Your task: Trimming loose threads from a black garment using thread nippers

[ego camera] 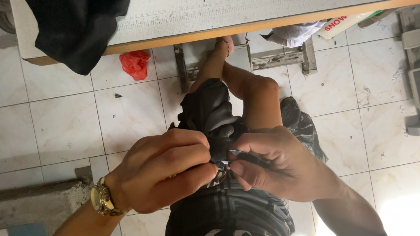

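Two hands meet over the person's lap, near the bottom of the view. The left hand (164, 172), with a gold watch (103, 200) on its wrist, is curled tight, its fingers pressed together and pinching a fold of the black cloth (210, 113). The right hand (280, 164) is closed around small snips (234, 153), thumb and fingers pinching them so that the metal tip sits just beside the left fingertips.

That closeness is the risk, in my judgement: the blade could nick a fingertip if either hand slips, or bite into the cloth itself if the fold bunches under the tip.

What the tip actually touches is hidden between the fingers; any thread there is too fine to see. Most of the snips is covered by the right hand.

Farther off, the cloth drapes over a bare knee (258, 87), and more dark cloth lies on the tiled floor (65, 122) to the right. A red bag (135, 63) lies far left under the table (197, 32), whose top is cut off by the frame.
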